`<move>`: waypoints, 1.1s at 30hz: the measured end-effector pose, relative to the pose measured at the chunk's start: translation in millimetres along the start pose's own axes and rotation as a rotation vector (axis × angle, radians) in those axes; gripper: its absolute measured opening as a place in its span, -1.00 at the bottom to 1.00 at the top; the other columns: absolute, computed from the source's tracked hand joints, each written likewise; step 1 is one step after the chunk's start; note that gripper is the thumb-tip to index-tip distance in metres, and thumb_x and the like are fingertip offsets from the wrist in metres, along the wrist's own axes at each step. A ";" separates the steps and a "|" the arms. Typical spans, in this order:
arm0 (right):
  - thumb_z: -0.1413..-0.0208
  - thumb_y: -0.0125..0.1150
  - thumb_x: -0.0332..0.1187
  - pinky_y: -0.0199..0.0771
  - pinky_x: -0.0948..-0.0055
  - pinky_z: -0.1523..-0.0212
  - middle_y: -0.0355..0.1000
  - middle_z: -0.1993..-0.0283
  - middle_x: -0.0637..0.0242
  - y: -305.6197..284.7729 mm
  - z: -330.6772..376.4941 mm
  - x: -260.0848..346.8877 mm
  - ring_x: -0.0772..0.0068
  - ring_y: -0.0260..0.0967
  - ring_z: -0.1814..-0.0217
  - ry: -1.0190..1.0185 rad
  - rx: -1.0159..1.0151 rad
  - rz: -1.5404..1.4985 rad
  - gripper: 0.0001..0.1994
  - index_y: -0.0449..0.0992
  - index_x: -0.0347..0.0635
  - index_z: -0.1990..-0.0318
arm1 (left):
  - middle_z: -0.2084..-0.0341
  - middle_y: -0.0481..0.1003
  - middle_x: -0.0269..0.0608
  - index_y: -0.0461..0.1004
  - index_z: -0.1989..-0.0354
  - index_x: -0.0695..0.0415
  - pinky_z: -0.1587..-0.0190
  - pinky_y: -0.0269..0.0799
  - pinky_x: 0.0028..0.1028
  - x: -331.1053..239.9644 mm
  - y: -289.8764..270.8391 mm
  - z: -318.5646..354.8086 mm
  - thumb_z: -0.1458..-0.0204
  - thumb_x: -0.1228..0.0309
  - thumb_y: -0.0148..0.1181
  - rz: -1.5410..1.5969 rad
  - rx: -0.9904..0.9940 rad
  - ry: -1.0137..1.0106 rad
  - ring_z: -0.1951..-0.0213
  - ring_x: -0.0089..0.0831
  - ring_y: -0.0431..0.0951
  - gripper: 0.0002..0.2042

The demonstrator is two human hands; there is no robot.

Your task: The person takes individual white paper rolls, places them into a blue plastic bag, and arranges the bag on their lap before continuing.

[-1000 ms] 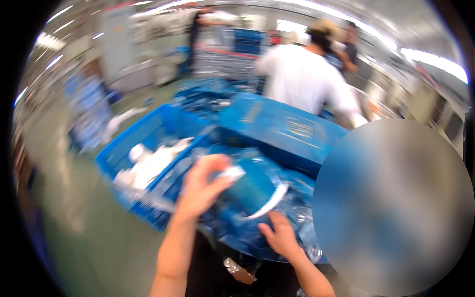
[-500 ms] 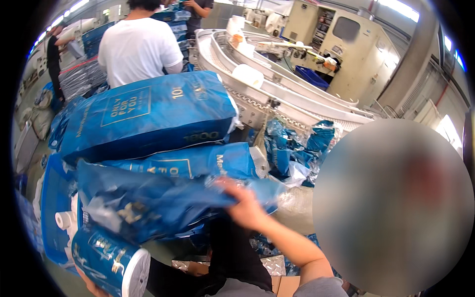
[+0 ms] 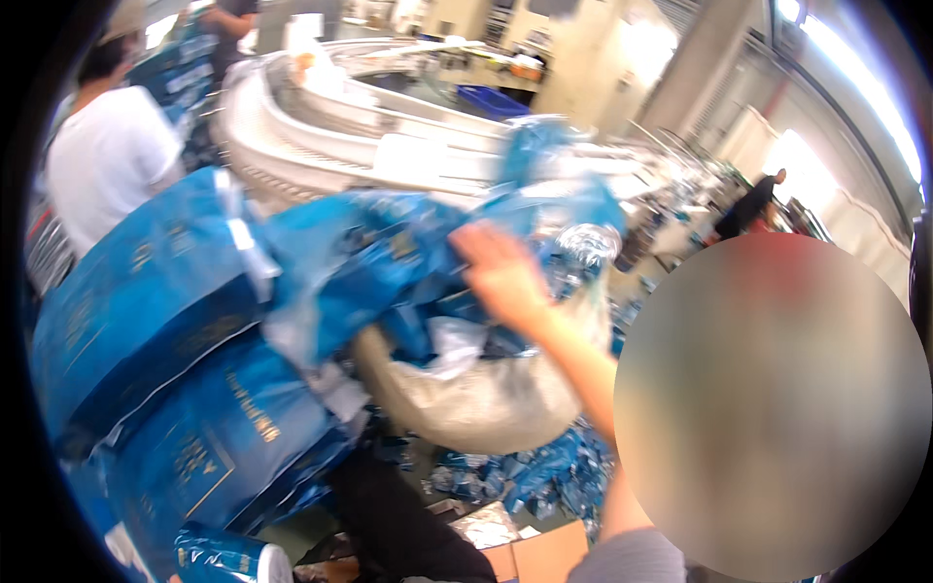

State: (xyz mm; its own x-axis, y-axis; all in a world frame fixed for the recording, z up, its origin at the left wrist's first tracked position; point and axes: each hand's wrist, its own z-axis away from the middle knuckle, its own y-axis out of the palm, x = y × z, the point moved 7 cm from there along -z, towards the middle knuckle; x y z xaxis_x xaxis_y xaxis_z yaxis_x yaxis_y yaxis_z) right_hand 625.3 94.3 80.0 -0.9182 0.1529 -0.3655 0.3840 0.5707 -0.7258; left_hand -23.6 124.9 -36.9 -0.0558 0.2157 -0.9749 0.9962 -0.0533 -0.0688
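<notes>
My right hand [image 3: 501, 277] reaches over an open beige sack [image 3: 476, 403], its blurred fingers stretched out beside crumpled blue plastic film [image 3: 374, 257]. That film lies across the sack's mouth and looks free of my fingers. More clear and blue film [image 3: 569, 199] bulges up beyond the hand. At the lower left edge, a paper roll in blue wrapping [image 3: 219, 554] shows its white round end. Only a sliver of my left hand [image 3: 175, 579] appears beneath the roll, holding it; the picture's edge cuts off the rest.
Two large blue packs [image 3: 146, 291] are stacked at my left. A curved white conveyor [image 3: 282, 146] runs behind the sack. Blue film scraps [image 3: 554, 476] and an open cardboard box [image 3: 549, 554] lie below. A person in a white shirt [image 3: 112, 160] stands at far left. A blurred disc covers the right.
My right hand has carried the blue film rightward to the sack and its fingers have opened. The view has swung right, and the wrapped roll now sits lower in the picture.
</notes>
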 end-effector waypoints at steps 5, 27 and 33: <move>0.00 -0.07 -0.25 0.20 0.18 -0.14 0.34 -0.07 0.07 211.0 131.0 12.6 0.10 0.24 -0.13 0.449 0.820 -0.352 -0.72 0.58 -0.15 0.38 | -0.04 0.33 -0.14 0.17 -0.21 0.18 -0.07 0.23 -0.32 18.5 45.5 -43.5 -0.03 0.45 0.14 0.150 0.082 -0.350 0.01 -0.31 0.33 -0.47; 0.10 0.28 -0.24 0.12 0.17 -0.23 0.08 -0.26 -0.12 -73.6 23.1 -27.0 -0.10 0.08 -0.27 0.561 0.039 -0.564 -0.35 0.22 -0.33 -0.15 | 0.14 0.41 -0.17 0.30 0.05 0.23 0.01 0.31 -0.42 -32.0 88.4 -28.0 -0.02 0.56 0.11 0.387 0.139 -0.303 0.12 -0.42 0.42 -0.71; 0.11 0.27 -0.18 -0.10 -0.14 -0.25 0.04 -0.28 -0.07 97.6 -3.9 35.5 -0.30 -0.02 -0.27 0.163 0.121 -0.439 -0.35 0.22 0.04 -0.21 | 0.09 0.39 -0.15 0.26 -0.01 0.24 -0.04 0.29 -0.39 -21.8 112.7 -37.4 0.03 0.58 0.15 0.535 0.210 -0.318 0.06 -0.37 0.41 -0.61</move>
State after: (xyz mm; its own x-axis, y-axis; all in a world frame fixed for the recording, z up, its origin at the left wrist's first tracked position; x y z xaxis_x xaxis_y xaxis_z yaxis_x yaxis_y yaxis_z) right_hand 629.8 158.6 -1.6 -0.9956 0.0483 0.0800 -0.0440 0.5131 -0.8572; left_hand 92.4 150.6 -15.4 0.3942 -0.1906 -0.8990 0.8597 -0.2693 0.4341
